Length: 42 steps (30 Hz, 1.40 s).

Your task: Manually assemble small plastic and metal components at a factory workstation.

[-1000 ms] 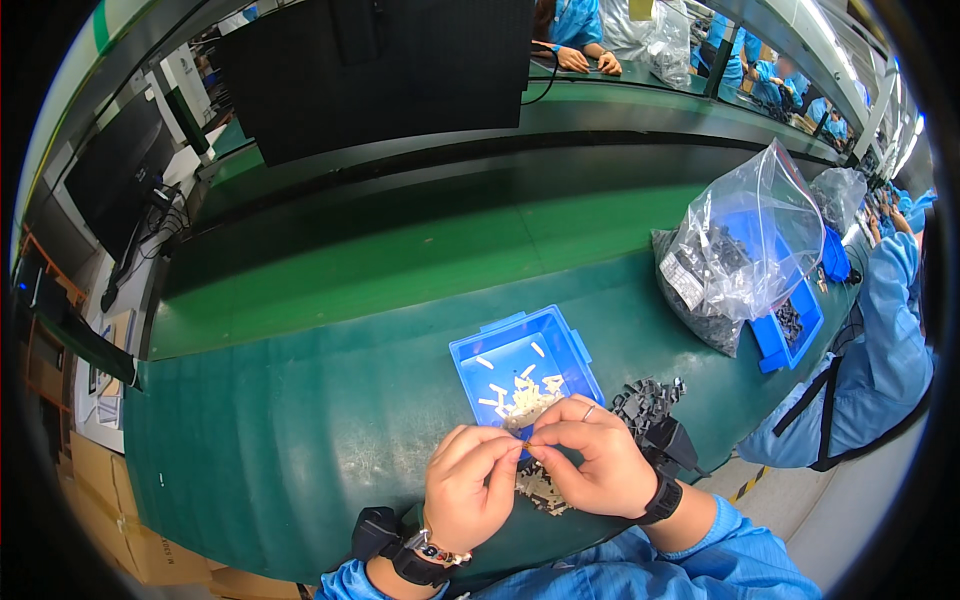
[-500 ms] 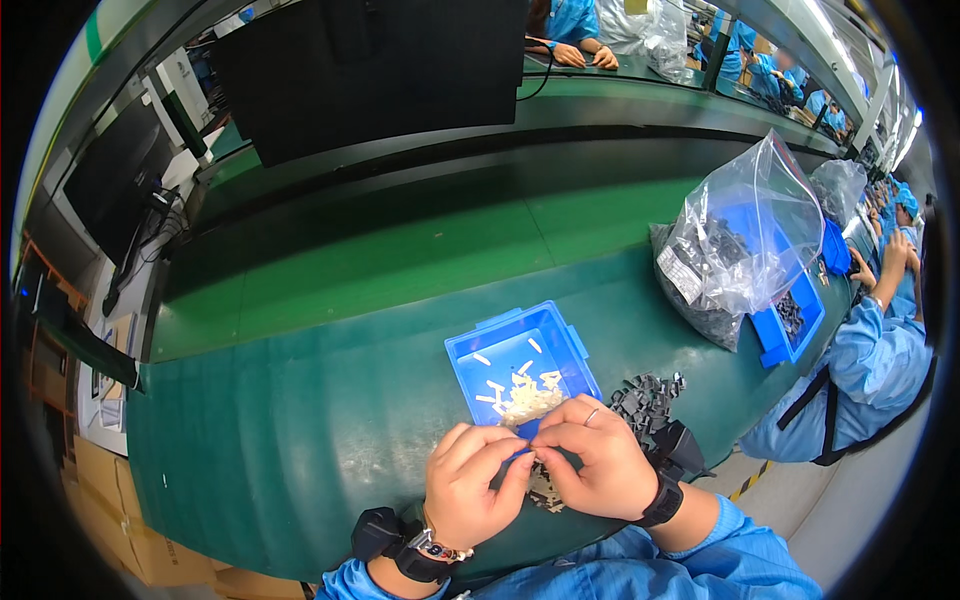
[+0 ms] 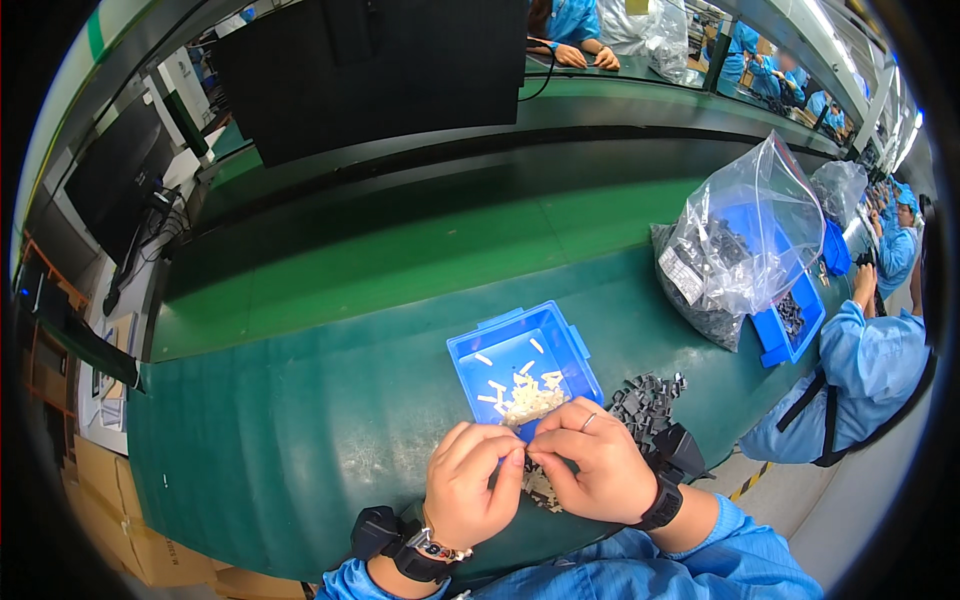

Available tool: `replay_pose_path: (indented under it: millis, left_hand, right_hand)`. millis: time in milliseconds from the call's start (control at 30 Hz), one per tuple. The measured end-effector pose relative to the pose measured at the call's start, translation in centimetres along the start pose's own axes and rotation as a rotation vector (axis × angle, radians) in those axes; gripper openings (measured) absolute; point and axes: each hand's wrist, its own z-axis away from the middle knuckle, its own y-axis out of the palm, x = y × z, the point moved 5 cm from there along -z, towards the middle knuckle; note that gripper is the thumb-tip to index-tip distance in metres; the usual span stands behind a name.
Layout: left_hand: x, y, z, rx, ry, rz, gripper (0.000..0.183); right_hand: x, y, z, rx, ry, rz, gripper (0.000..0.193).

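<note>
My left hand point(image 3: 474, 482) and my right hand point(image 3: 592, 462) meet just at the near edge of a blue tray point(image 3: 478, 352). Thumbs and forefingers of both are pinched together, tip to tip. Whatever lies between them is too small and covered to make out. Small cream-white pieces point(image 3: 530, 398) lie heaped in the tray, with a few scattered toward its far side. Below my fingers, partly hidden by my hands, is a pile of small brownish-grey parts point(image 3: 541, 488). Beside my right hand spreads a heap of small black parts point(image 3: 646, 405).
A clear plastic bag of dark parts point(image 3: 715, 270) leans over a blue bin point(image 3: 790, 325) at the right. A co-worker in blue point(image 3: 860, 370) sits beyond it. A large black panel point(image 3: 370, 80) hangs over the far side. Cardboard boxes point(image 3: 130, 520) stand at lower left.
My left thumb has shifted up closer to its fingertips, and my pinched fingers have moved slightly. The co-worker at the right has lowered a raised arm.
</note>
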Motion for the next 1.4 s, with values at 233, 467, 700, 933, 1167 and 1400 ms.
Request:
replay_pose_path:
  millis: [233,467,700,933,1167,1400]
  left_hand:
    - [-0.06,-0.02,-0.12,-0.031,0.011,0.024,0.002]
    - [0.06,-0.07,0.07,-0.038,-0.008,0.022,0.003]
    - [0.32,-0.15,0.07,-0.082,-0.018,-0.005,0.004]
    - [-0.15,-0.25,-0.02,-0.061,0.007,0.012,0.005]
    - [-0.12,-0.12,-0.04,-0.068,0.023,-0.004,0.005]
    - [0.08,-0.12,0.1,-0.074,0.017,-0.001,0.005]
  right_hand:
    - [0.13,-0.03,-0.06,0.001,-0.013,-0.014,0.015]
    - [0.16,0.03,0.05,-0.003,-0.023,-0.003,0.016]
    - [-0.07,-0.09,0.11,-0.046,0.0,-0.003,0.013]
    - [0.03,-0.17,0.18,-0.052,-0.002,0.005,0.014]
    - [0.21,-0.16,0.11,-0.046,-0.022,0.017,0.016]
    - [0.32,-0.04,0.11,-0.043,-0.032,0.027,0.016]
